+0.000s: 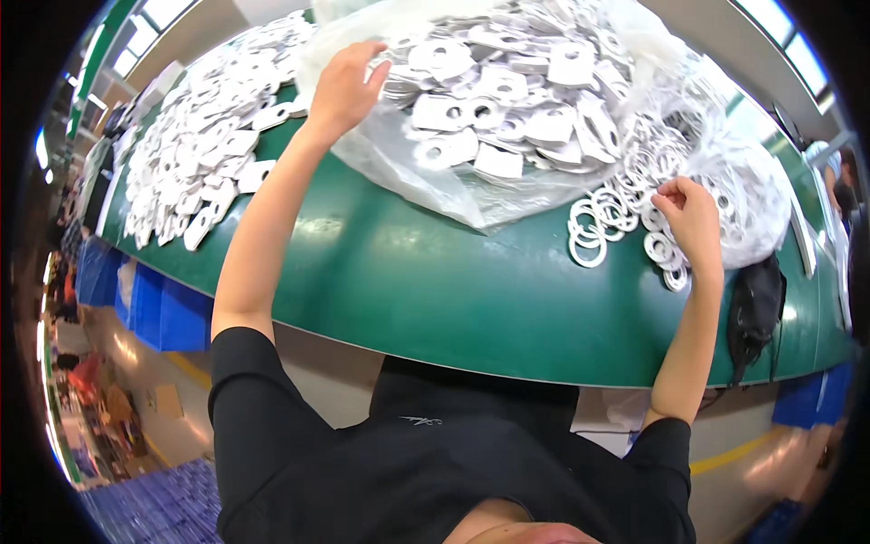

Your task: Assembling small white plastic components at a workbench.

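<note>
My left hand [347, 91] reaches to the left edge of a large clear plastic bag [426, 195], thumb and fingers apart, with nothing in it. Spread on that bag is a heap of white flat pieces [498, 86], each with a round hole. Over on the right, my right hand [692, 218] is above a pile of white rings [657, 145], its thumb and fingertips pinched together. Whatever lies between those fingertips is too small to make out. Some loose rings [587, 238] lie on the green table just left of this hand.
Another heap of white holed pieces [195, 154] covers the table's left side. A clear bag of rings [748, 204] rests at the right, with a black pouch [755, 308] in front of it. Blue bins [168, 308] stand below the green table [408, 299] at left.
</note>
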`<state>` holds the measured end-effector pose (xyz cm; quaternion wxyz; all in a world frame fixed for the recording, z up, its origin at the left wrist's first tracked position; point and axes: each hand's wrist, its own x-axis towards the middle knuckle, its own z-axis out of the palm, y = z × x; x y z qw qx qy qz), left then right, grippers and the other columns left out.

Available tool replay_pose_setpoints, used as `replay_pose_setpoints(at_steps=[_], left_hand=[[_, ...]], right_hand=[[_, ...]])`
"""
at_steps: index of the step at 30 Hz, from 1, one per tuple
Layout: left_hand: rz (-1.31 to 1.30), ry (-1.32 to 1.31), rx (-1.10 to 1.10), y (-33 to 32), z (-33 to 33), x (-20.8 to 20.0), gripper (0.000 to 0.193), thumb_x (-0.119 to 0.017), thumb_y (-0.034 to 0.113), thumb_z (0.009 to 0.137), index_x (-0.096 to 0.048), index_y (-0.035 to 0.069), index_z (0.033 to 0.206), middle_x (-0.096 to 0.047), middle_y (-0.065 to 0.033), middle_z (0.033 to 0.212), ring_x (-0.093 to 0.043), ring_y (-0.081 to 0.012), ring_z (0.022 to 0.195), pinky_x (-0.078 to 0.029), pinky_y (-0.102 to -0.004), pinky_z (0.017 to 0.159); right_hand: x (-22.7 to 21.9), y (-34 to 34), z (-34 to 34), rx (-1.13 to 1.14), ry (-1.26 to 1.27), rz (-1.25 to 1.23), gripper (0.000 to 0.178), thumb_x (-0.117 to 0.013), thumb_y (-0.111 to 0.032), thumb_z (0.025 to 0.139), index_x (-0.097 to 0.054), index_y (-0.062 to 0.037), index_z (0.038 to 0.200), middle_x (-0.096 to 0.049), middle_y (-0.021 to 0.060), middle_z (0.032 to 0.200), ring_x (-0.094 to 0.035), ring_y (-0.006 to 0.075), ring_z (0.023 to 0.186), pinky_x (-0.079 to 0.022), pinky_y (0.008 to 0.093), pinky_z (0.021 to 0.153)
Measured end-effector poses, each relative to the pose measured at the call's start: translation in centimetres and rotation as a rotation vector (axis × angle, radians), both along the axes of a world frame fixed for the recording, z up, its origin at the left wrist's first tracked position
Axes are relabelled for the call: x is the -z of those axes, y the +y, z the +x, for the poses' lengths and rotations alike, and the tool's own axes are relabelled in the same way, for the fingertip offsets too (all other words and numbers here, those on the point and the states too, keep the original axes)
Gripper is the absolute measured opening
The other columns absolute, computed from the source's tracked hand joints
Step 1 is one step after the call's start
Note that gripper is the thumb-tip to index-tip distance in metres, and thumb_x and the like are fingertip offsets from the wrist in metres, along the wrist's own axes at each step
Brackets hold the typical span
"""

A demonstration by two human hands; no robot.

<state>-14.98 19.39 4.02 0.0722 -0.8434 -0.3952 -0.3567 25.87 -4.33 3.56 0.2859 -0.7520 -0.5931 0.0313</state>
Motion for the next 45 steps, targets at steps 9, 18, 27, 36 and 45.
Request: replay_pose_setpoints(at_steps=[9, 18, 27, 36, 45], left_hand=[[-0.211, 0.23, -0.26, -1.0, 11.6, 1.7, 0.058, -0.059, 0.042, 0.086, -0.044, 0.008, 0.131, -0.051, -0.0187, 0.121, -0.052, -0.0387, 0.109, -0.05, -0.05, 0.081], [-0.47, 0.265, -0.251, 1.1, 11.2, -0.2, 0.072, -0.066, 0.048, 0.072, -0.045, 0.017, 0.134, -0.046, -0.0204, 0.126, -0.056, -0.0394, 0.107, -0.047, -0.0471, 0.09], [-0.237, 0.065, -0.327, 0.3, 9.9, 0.8, 0.049, -0.061, 0.04, 0.083, -0.046, 0.012, 0.12, -0.055, -0.0242, 0.112, -0.059, -0.044, 0.096, -0.046, -0.048, 0.084], [-1.113, -1.216, 0.38, -8.5, 9.4, -0.6, 0.044, -0.051, -0.003, 0.088, -0.042, -0.002, 0.13, -0.06, -0.0129, 0.113, -0.059, -0.0213, 0.106, -0.05, -0.0331, 0.088], [-1.998, -1.464, 0.957, -19.5, 12.7, 3.2, 0.048, -0.035, 0.039, 0.1, -0.036, 0.003, 0.133, -0.051, -0.0144, 0.125, -0.058, -0.0298, 0.107, -0.052, -0.0491, 0.09]], right_hand=[[-0.6, -1.2, 2.3, 0.031, -0.084, -0.309, 0.039, -0.082, -0.027, 0.065, -0.064, 0.0007, 0.086, -0.06, 0.0058, 0.07, -0.057, 0.0152, 0.065, -0.045, 0.0292, 0.06], [-0.4, -0.5, -0.8, 0.014, -0.098, -0.223, 0.035, -0.076, -0.029, 0.071, -0.06, 0.0012, 0.077, -0.056, 0.0143, 0.068, -0.053, 0.0277, 0.064, -0.042, 0.0372, 0.062], [0.7, 0.2, 0.0, 0.088, -0.247, 0.14, 0.029, -0.059, -0.028, 0.089, -0.063, 0.001, 0.085, -0.056, 0.0173, 0.074, -0.055, 0.0349, 0.071, -0.042, 0.0397, 0.067], [-1.7, 0.5, -4.1, -0.064, 0.039, 0.567, 0.013, -0.066, -0.008, 0.085, -0.068, -0.0015, 0.096, -0.063, 0.0085, 0.084, -0.058, 0.0144, 0.072, -0.047, 0.0269, 0.067], [1.4, 0.4, -9.3, -0.707, -0.089, 0.467, 0.031, -0.075, -0.014, 0.071, -0.067, -0.0036, 0.099, -0.063, 0.01, 0.098, -0.061, 0.0282, 0.092, -0.05, 0.0364, 0.077]])
